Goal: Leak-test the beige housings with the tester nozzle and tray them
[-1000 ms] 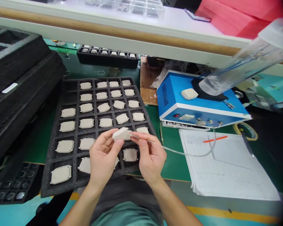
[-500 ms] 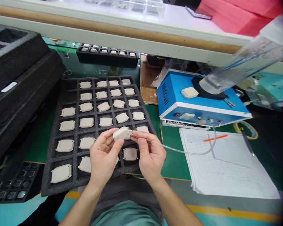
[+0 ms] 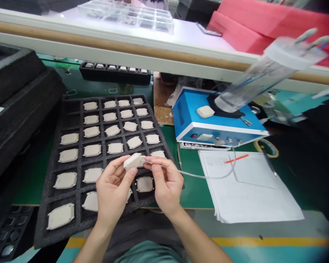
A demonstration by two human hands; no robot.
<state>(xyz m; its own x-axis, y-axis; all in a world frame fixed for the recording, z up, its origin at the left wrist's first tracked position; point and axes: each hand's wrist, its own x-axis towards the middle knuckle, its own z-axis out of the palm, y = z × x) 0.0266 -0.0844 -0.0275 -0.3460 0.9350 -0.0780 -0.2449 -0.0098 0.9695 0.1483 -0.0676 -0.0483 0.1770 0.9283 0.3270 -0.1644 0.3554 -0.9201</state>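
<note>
Between thumb and fingers, my left hand [image 3: 113, 188] holds a beige watch-shaped case [image 3: 132, 162], tilted above the tray. My right hand [image 3: 167, 184] pinches the end of a clear thin tube [image 3: 192, 175], its tip at the right side of the case. Whether the tip touches the case is too small to tell. The tube curves right to the front of a blue box [image 3: 222, 126]. Below my hands lies a black foam tray [image 3: 55, 168] with several similar beige cases in its compartments; my hands partly hide some of them.
A beige case [image 3: 205, 111] and a clear cylinder [image 3: 252, 80] rest on the blue box. Papers [image 3: 249, 193] with an orange strip lie at the right. Stacked black foam trays [image 3: 24, 98] stand at the left, and a shelf edge [image 3: 126, 47] crosses the back.
The whole view has shifted, so the tray, blue box and hands appear farther left. Both hands keep their hold on the case and the tube.
</note>
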